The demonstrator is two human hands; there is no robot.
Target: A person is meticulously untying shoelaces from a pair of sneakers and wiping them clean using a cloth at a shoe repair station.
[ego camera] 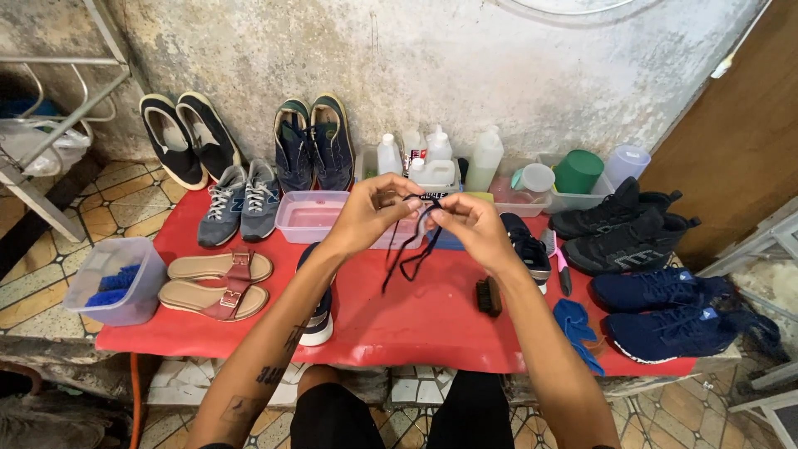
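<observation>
Head view, hands: the left hand (370, 212) and right hand (474, 224) meet above the middle of the red table cover (416, 324), each pinching the same black shoelace (413, 245) between thumb and fingertips.
Head view, shoelace: thin, dark and limp; it runs between the two hands and hangs below them in loose loops, clear of the cover.
Head view, bottles: white plastic squeeze bottles (436, 154) stand in a row against the wall at 12 o'clock from the hands; one carries a small dark label.
Head view, tubs: a pink plastic tub (309, 216) sits at 10 o'clock, a green cup (578, 171) at 2 o'clock.
Head view, brush: a dark brush (488, 297) lies at 5 o'clock, just beside the right forearm.
Head view, shoes: tan sandals (218, 283) at 8 o'clock, navy sneakers (665, 312) at 4 o'clock.
</observation>
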